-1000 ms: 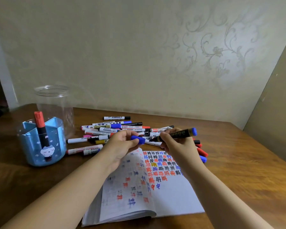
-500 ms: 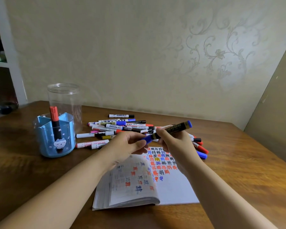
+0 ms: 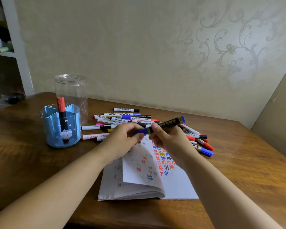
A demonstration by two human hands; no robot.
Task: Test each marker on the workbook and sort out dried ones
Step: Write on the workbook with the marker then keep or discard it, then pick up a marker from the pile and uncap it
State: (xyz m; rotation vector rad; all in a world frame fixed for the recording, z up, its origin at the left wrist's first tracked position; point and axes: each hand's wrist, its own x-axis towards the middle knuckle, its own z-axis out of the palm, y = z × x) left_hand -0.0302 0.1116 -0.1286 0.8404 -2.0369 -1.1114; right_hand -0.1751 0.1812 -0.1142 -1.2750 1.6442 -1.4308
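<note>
Both hands grip one blue marker (image 3: 162, 126) above the workbook (image 3: 172, 182).

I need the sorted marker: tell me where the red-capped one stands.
The red-capped marker stands upright in the blue divided holder at the left of the head view, in front of the clear jar and left of the marker pile.

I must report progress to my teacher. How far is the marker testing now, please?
Done: the workbook page carries many coloured test marks, and one red-capped marker stands in the blue holder. In hand: the right hand holds a blue marker while the left hand pinches its cap at the tip end. Left: a large pile of markers lies on the table, and the clear jar looks empty.
</note>
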